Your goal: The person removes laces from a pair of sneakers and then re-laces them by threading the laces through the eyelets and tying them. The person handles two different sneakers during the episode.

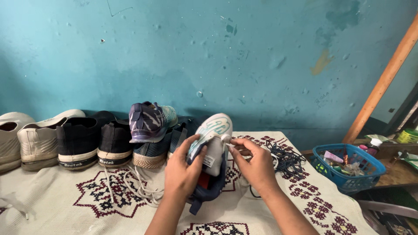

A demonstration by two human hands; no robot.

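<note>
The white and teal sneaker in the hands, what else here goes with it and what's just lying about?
In hand:
white and teal sneaker, held by left hand
white lace end, pinched by right hand

Lying about:
black canvas shoes
cream shoes
dark blue laces
blue plastic basket

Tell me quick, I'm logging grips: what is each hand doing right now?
Left hand: closed around the white and teal shoe.
Right hand: pinching the white lace end at the shoe.
</note>
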